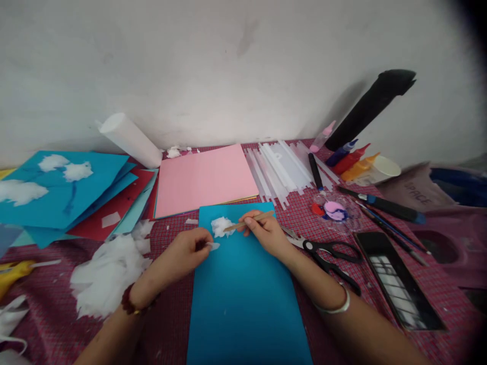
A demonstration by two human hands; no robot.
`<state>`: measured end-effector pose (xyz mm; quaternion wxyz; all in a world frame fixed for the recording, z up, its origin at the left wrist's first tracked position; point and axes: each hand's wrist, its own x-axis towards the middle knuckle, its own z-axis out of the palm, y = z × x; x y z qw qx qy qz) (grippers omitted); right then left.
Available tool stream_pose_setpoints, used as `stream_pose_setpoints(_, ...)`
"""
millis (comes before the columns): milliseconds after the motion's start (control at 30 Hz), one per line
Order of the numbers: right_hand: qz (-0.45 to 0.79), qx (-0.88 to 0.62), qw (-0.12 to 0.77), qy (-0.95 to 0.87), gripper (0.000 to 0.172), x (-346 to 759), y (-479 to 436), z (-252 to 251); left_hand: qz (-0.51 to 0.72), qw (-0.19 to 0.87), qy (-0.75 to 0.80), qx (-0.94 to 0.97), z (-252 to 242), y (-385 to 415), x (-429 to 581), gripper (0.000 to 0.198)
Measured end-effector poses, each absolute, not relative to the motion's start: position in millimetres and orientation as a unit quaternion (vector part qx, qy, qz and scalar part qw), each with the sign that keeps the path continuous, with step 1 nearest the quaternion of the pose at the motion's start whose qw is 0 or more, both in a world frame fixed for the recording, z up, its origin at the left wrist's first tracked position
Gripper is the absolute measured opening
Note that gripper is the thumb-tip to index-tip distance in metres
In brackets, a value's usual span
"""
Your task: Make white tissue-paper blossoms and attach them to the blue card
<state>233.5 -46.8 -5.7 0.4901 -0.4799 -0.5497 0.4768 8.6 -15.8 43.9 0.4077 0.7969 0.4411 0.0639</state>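
Observation:
A sheet of blue paper [247, 299] lies in front of me, with a small tuft of white tissue [219, 226] near its top left. My right hand [264, 233] grips a flat wooden stick [254, 219] like a pen, its tip at the tuft's right edge. Pinched in my left hand [194, 248], over the sheet's left edge, is a small piece of white tissue [214, 246]. A heap of torn white tissue [110, 276] sits left of my left hand. Black-handled scissors [331, 252] rest beside my right forearm.
Pink paper [207, 177] lies behind the sheet, with a white roll [131, 139] leaning on the wall. Blue sheets with tissue clouds [76, 197] are stacked left, near a yellow glue gun [15, 276]. Glue sticks [283, 170], a paint palette [337, 213] and a phone [397, 284] occupy the right.

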Motion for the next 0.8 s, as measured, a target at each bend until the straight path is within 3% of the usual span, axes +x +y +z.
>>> stream_pose_setpoints(100,0.472,-0.485,0.485,-0.554,0.035,233.5,-46.8,-6.5,0.037,0.427,0.407,0.807,41.2,-24.3,18.2,0.015)
stream_pose_setpoints(233,0.477,-0.486,0.487,-0.547,0.036,233.3,-47.7,-5.8,0.067,0.345,0.445,0.824,28.0,-26.9,26.2,0.010)
stream_pose_setpoints(367,0.475,-0.486,0.501,-0.535,0.034,233.1,-48.7,-5.9,0.104,0.294,0.431,0.846,19.9,-20.0,25.0,0.016)
stream_pose_setpoints(500,0.471,-0.485,0.500,-0.541,0.033,233.0,-48.2,-6.5,0.160,0.406,0.357,0.826,33.9,-20.2,22.5,0.015)
stream_pose_setpoints(633,0.483,-0.485,0.494,-0.536,0.033,232.3,-47.2,-5.7,0.112,0.549,0.298,0.773,45.6,-25.4,21.9,0.007)
stream_pose_setpoints(800,0.489,-0.479,0.510,-0.521,0.034,231.2,-47.9,-5.9,0.136,0.389,0.464,0.784,21.4,-22.6,26.3,0.015)
